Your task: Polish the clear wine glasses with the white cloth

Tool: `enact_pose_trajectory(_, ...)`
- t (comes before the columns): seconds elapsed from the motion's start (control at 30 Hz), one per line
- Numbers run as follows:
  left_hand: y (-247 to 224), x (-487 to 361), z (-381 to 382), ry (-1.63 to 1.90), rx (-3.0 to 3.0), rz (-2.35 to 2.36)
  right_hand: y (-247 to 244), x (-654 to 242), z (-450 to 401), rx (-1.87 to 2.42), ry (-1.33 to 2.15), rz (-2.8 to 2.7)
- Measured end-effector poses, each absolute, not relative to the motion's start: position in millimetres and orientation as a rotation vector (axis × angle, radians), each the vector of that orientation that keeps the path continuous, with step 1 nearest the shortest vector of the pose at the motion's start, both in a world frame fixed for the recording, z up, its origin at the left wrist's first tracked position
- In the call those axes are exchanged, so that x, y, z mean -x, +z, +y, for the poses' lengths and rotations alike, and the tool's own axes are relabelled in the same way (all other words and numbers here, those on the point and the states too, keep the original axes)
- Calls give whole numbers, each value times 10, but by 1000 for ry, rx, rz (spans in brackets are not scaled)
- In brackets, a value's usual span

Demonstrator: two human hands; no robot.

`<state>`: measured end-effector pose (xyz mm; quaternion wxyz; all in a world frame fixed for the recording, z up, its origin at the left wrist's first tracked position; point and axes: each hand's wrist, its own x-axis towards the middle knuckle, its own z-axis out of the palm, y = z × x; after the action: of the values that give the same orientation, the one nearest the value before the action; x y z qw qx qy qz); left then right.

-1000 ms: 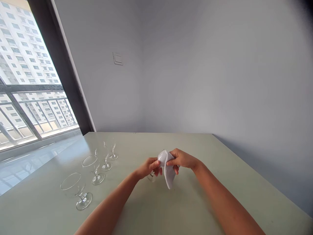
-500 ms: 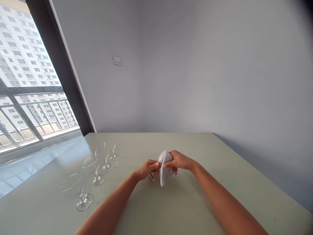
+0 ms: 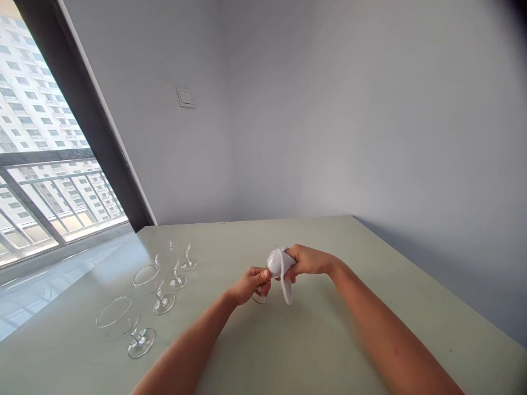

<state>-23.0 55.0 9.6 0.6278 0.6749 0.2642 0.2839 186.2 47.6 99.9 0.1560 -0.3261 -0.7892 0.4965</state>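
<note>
My left hand (image 3: pixel 254 284) is closed around the stem of a stemmed glass (image 3: pixel 274 262), whose foot shows just below the fingers. The glass is tilted, with its bowl toward my right hand (image 3: pixel 302 260). White cloth (image 3: pixel 287 282) is pinched in my right hand; part of it seems to be inside the bowl and the rest hangs down over the rim. My right fingertips are partly hidden by the cloth. Both hands are above the middle of the pale green table (image 3: pixel 329 340).
Several clear stemmed glasses stand upright in a row on the left of the table, the nearest one (image 3: pixel 141 343) at the front left. Behind the table are grey walls (image 3: pixel 349 109); a window (image 3: pixel 53 126) is at the far left.
The cloth has shifted right and up, hangs narrower, and now uncovers more of the bowl. My right hand has turned and moved slightly up and right. The view has tilted a little.
</note>
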Motion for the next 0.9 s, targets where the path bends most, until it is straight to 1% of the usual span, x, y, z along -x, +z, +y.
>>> enact_pose_trajectory(0.07, 142, 250, 542, 557, -1411, 516, 1061, -1933, 461, 907, 1322, -2325)
enact_pose_trajectory(0.17, 173, 245, 545, 593, -1397, 571, 1087, -2046, 488, 1009, 1065, -2334)
enact_pose_trajectory(0.23, 152, 234, 572, 694, -1472, 706, 1097, -2104, 516, 1154, 837, -2255)
enact_pose_trajectory(0.33, 82, 233, 633, 822, -1591, 1080, 1141, -2098, 501, 1308, 469, -2123)
enact_pose_trajectory(0.47, 14, 233, 664, 769, -1747, 1544, 1094, -1825, 387, 1077, 107, -2315)
enact_pose_trajectory(0.53, 3, 214, 634, 741, -1949, 1660, 957, -1620, 360, 977, -13, -2393)
enact_pose_trajectory(0.6, -1, 189, 586, 757, -2178, 1727, 783, -1448, 383, 964, -103, -2370)
enact_pose_trajectory(0.67, -1, 171, 540, 800, -2340, 1727, 636, -1366, 448, 1009, -101, -2271)
enact_pose_trajectory(0.73, 1, 162, 508, 855, -2411, 1684, 550, -1382, 535, 1077, 74, -2128)
enact_pose_trajectory(0.8, 0, 151, 490, 932, -2400, 1603, 504, -1453, 629, 1133, 426, -1948)
enact_pose_trajectory(0.9, -4, 110, 471, 1021, -2199, 1485, 414, -1518, 757, 1123, 951, -1529)
